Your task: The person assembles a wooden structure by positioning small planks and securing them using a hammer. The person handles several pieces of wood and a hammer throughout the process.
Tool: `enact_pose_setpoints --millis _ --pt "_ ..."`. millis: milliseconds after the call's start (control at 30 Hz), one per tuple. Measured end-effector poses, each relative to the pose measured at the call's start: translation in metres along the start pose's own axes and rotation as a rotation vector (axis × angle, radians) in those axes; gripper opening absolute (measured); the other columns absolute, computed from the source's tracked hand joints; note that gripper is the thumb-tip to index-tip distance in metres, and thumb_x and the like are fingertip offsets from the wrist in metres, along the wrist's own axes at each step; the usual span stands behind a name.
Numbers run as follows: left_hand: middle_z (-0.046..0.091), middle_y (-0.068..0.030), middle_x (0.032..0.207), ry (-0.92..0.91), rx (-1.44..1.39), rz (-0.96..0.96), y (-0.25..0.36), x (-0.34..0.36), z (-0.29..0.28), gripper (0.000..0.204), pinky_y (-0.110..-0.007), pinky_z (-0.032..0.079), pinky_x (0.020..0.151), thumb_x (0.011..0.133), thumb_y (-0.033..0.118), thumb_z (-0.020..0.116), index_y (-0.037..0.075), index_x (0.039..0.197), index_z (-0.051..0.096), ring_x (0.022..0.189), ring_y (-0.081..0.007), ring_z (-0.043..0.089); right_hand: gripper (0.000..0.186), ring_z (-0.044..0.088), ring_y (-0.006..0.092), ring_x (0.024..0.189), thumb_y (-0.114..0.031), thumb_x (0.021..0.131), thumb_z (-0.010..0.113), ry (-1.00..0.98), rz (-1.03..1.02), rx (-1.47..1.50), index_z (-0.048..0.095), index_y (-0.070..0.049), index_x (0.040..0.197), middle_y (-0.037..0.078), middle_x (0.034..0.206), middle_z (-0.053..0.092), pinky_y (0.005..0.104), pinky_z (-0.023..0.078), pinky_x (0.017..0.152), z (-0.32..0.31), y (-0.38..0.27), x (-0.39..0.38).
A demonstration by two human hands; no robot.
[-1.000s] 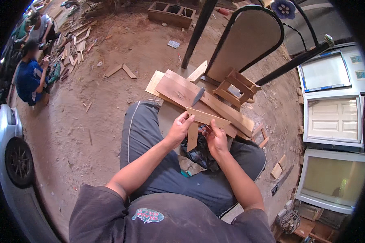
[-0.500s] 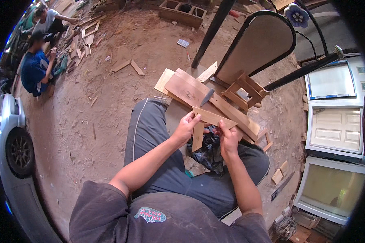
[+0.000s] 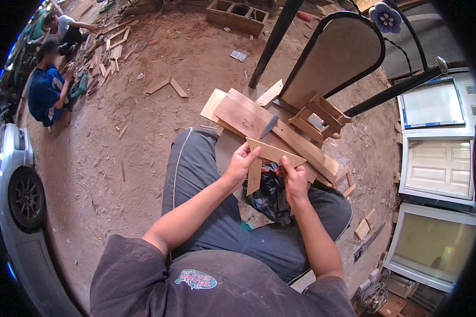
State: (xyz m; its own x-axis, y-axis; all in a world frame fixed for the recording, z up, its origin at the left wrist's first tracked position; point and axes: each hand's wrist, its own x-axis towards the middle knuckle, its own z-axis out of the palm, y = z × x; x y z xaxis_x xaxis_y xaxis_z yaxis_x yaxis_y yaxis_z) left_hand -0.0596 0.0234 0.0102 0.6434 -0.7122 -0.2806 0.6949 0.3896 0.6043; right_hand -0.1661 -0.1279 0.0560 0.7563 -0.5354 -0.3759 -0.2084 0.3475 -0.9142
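Above my lap I hold a wooden frame piece (image 3: 274, 151), two light strips meeting at an angle. My left hand (image 3: 241, 166) pinches it near the corner, thumb on top, with the second strip (image 3: 254, 177) pointing down toward me. At the other strip's tapered end, my right hand (image 3: 295, 182) grips it between thumb and fingers. Just beyond lies a wide brown plank (image 3: 243, 117) with a dark-bladed tool (image 3: 269, 127) resting on it; its exact kind is unclear. A black plastic bag (image 3: 272, 201) sits below my hands, between my legs.
A small wooden frame assembly (image 3: 320, 120) stands right of the planks, beside a black-rimmed metal panel (image 3: 336, 58). An angled wooden piece (image 3: 167, 86) lies on the dirt floor. Two people (image 3: 48, 87) sit far left near scattered wood strips; a car (image 3: 24, 195) stands at left.
The wooden frame piece has shifted slightly left and tilted a little, with both hands still on it. At far left, the person in blue has moved their hands slightly.
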Motion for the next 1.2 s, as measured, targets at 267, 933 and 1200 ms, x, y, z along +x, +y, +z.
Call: enact_pose_setpoints --millis 267,933,1200 --pt "0.069 -0.0125 0.116 0.033 -0.057 0.031 0.012 0.000 0.003 0.032 -0.038 0.066 0.074 0.106 0.024 0.061 0.003 0.128 0.053 0.097 -0.0253 0.074 0.032 0.064 0.0235 0.111 -0.025 0.106 0.058 0.141 -0.396 -0.375 0.061 -0.002 0.128 0.012 0.116 0.068 0.0360 0.050 0.095 -0.035 -0.035 0.018" --pt "0.069 -0.0114 0.116 -0.002 0.014 0.039 0.019 0.000 -0.006 0.035 -0.037 0.065 0.076 0.106 0.026 0.063 0.003 0.130 0.054 0.099 -0.0235 0.073 0.037 0.058 0.0361 0.125 -0.027 0.094 0.070 0.326 -0.515 -0.991 0.066 -0.005 0.123 0.017 0.130 0.064 0.0499 0.040 0.110 -0.047 -0.022 0.033" --pt "0.067 -0.0055 0.115 -0.235 0.243 0.048 -0.005 -0.008 0.002 0.034 -0.031 0.062 0.079 0.105 0.019 0.064 0.003 0.133 0.055 0.100 -0.0117 0.067 0.037 0.064 0.0386 0.116 -0.026 0.094 0.071 0.018 -0.738 -1.115 0.066 -0.001 0.120 0.022 0.124 0.067 0.0457 0.049 0.100 0.026 -0.078 -0.036"
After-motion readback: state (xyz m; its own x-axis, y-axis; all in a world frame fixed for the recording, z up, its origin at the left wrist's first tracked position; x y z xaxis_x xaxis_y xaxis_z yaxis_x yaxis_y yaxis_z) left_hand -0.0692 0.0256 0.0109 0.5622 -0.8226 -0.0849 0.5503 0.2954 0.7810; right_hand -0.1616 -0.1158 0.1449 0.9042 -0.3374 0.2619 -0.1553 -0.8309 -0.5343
